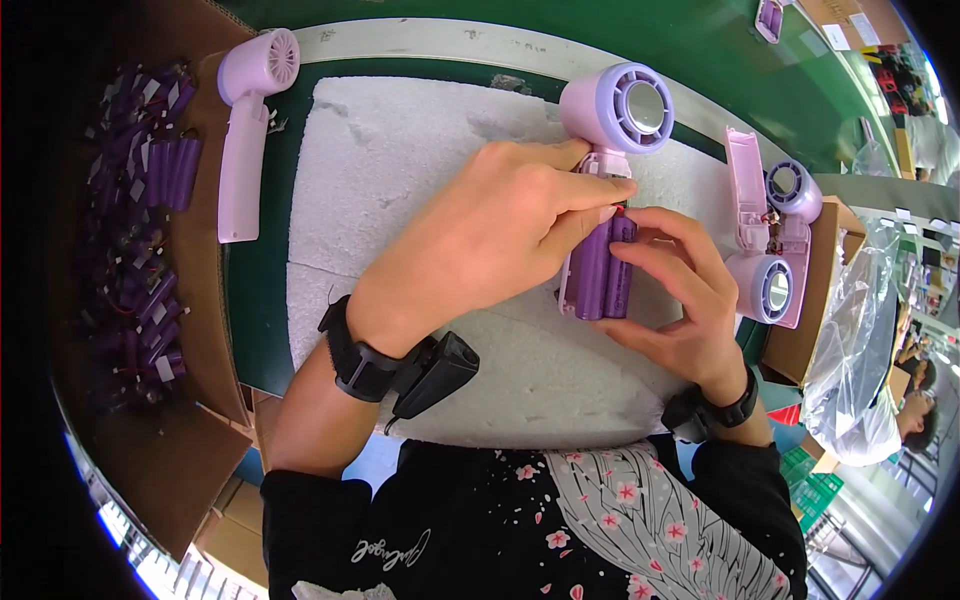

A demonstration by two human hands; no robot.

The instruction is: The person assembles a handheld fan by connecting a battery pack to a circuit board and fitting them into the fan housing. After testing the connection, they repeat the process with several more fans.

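A pale purple handheld fan (590,112) lies on the white foam board with its round head away from me and its handle opened up. In the handle sits a battery pack (593,270) of purple cylindrical cells lying side by side. My left hand (480,230) is closed at the fan's neck, its fingertips pinching at the top of the cells where a bit of red shows. What lies between those fingertips is mostly hidden. My right hand (695,285) grips the pack from the right, index finger near its upper end and thumb by its lower end.
The foam board (380,130) rests on a green table. At the left, a cardboard box (205,300) holds many purple battery packs (150,310), with another fan (242,165) beside it. Further opened fans (768,283) lie at the right, next to a carton with clear plastic (860,340).
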